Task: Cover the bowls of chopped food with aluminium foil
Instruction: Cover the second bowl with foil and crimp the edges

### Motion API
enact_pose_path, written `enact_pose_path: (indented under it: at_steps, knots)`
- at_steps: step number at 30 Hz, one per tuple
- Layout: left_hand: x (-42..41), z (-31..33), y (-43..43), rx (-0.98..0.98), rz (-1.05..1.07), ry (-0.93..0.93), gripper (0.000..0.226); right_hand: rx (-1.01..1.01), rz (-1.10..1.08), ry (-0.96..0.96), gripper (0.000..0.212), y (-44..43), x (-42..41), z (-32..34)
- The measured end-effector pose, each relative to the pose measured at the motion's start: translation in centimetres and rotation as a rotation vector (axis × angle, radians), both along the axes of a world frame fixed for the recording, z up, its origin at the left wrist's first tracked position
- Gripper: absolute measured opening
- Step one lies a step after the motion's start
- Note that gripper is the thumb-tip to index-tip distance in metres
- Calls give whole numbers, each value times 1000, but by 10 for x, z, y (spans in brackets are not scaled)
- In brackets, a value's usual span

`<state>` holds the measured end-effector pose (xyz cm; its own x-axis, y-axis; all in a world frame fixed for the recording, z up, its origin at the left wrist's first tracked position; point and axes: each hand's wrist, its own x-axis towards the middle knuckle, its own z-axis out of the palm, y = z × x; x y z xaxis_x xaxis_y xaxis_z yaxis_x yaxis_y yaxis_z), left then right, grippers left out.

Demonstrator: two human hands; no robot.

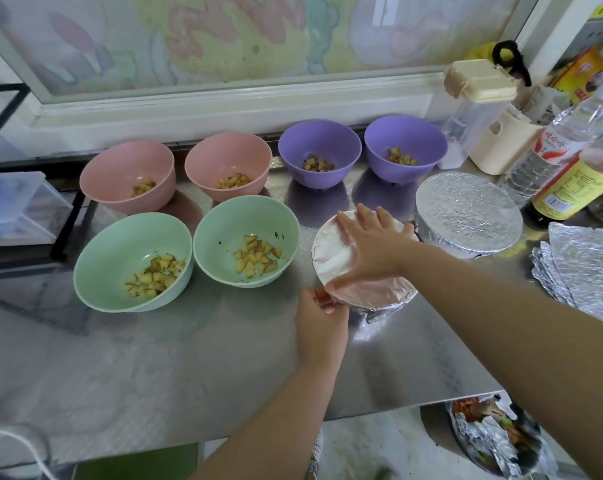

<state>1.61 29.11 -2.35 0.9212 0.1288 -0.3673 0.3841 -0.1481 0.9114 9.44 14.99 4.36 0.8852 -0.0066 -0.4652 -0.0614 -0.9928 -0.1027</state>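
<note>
Grip closed on the sheet's edge: a person's left hand [322, 320] pinches the foil [331, 251] against the near rim of a bowl [379, 301] at the middle of the tabletop [189, 358], while the right hand [372, 247], fingers straight, presses flat on top. Too hard a pinch could tear the thin sheet; a sideways push could slide the bowl into the open green bowl [220, 230] just beside it. The far rim, hidden, may lift.

Bare counter [137, 368] nearside; bowls [220, 230] behind; bottles [570, 181] right
</note>
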Motion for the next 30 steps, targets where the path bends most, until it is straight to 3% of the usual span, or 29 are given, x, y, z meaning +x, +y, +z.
enact_pose_path:
  at_steps: [2,7,15,17,22,25,30]
  knots:
    - [0,-1,-2,45,32,64,19,3,-1,4,150,0,1,0]
    - [-1,-10,-6,-89,92,138,23,15,-1,2,149,-1,1,-3]
    - [-9,-7,0,-41,38,29,13,24,-7,-1,148,-2,1,-5]
    - [-12,-10,2,-140,61,47,11,23,-7,1,148,-2,1,-4]
    - [-14,2,3,-612,180,299,14,24,-9,8,147,-1,-1,-2]
    - [-9,7,-2,-668,216,359,24,27,-12,14,146,0,-1,-2]
    - [-9,17,-10,-793,349,441,17,34,-13,0,145,1,-3,-1]
